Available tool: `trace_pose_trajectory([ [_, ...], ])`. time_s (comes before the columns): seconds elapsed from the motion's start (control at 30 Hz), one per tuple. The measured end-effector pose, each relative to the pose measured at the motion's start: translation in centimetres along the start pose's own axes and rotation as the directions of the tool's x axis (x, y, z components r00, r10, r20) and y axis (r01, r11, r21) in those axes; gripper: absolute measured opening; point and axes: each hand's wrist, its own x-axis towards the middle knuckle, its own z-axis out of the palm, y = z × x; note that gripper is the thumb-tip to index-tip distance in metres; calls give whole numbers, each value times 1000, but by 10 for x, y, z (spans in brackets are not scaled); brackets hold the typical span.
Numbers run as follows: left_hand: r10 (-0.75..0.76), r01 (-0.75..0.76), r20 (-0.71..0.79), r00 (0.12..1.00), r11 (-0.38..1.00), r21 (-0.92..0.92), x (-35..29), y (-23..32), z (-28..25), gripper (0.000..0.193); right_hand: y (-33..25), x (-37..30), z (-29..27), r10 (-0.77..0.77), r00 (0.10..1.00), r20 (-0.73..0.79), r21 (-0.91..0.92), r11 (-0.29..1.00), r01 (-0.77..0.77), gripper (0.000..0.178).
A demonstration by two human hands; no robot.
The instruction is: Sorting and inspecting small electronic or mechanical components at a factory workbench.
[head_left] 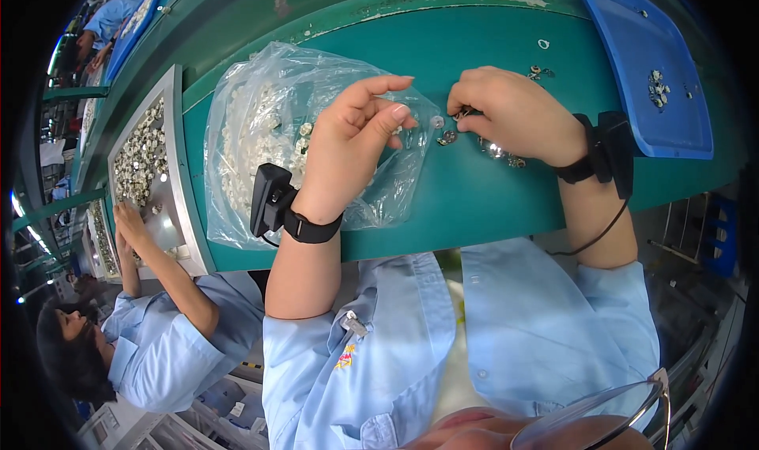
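My left hand (353,138) is raised over the right side of a clear plastic bag (237,217) filled with small white parts (253,154). Its index finger stretches out, apart from the thumb, while the other fingers curl loosely; nothing shows plainly in them. To the right, my right hand (518,114) reaches down to the green table with thumb and fingers closed around a small metal part (462,114), mostly hidden by the fingers. Between the hands lie small loose metal pieces (447,137). More shiny pieces (496,150) sit under the right hand.
At the right stands a blue tray (686,138) with a few small parts. A white ring-shaped part (543,45) and a small cluster of parts (541,72) lie farther back. At left, a co-worker's hands (130,229) work at a metal-rimmed tray (183,205) of white parts.
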Motion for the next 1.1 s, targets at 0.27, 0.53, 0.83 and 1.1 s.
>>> trace_pose_trajectory([
  [0.27, 9, -9, 14, 1000, 998, -58, -1, -6, 10, 24, -9, 3, -13, 46, 981, -190, 378, 925, 30, 20],
  [0.53, -54, 65, 58, 997, 974, -216, 0, -8, 10, 23, -15, 7, -11, -140, 928, -346, 330, 907, 260, 19],
  [0.83, -16, 31, 61, 998, 968, -250, -4, -9, 12, 19, -30, 6, 1, -76, 941, -331, 431, 875, 222, 18],
  [1.1, -87, 109, 89, 992, 956, -271, -2, -8, 8, 18, -27, 8, 4, -186, 861, -474, 223, 920, 322, 18],
])
